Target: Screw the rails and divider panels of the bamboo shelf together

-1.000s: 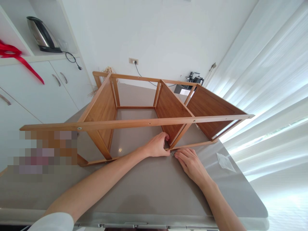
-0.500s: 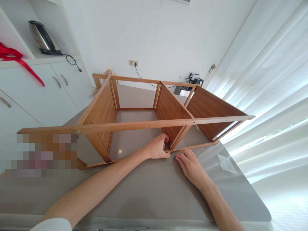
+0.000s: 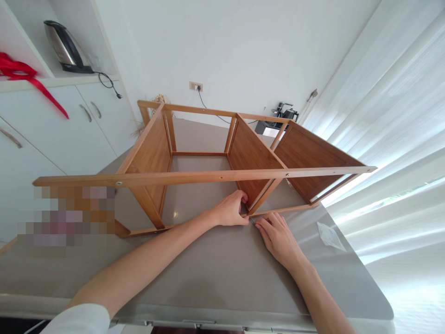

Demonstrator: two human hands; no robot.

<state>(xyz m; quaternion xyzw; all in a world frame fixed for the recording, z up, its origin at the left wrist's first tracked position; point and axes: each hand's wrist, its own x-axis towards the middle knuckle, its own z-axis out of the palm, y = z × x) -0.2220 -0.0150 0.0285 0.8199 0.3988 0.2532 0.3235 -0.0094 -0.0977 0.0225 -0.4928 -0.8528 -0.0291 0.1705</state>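
Observation:
A wooden shelf frame (image 3: 198,175) lies on its side on the grey table, its shelf panels standing upright. My left hand (image 3: 231,208) is closed around the lower near rail, where the middle shelf panel (image 3: 255,160) meets it. Beside it, my right hand (image 3: 276,232) pinches a thin metal piece (image 3: 252,221) between thumb and fingers, its tip close to the rail by my left thumb. Fingers hide most of the piece, so I cannot tell whether it is a screw or a key. Metal fasteners show along the upper near rail.
The grey table (image 3: 215,278) has a clear plastic bag (image 3: 330,235) near its right edge. A coffee maker (image 3: 283,116) stands behind the frame. On the left, a kettle (image 3: 66,48) and red ribbon (image 3: 21,69) sit on a cabinet. White curtains (image 3: 392,116) hang on the right.
The camera view has shifted slightly, so the whole scene sits a little further right and higher. Both hands keep nearly the same place and grip at the rail.

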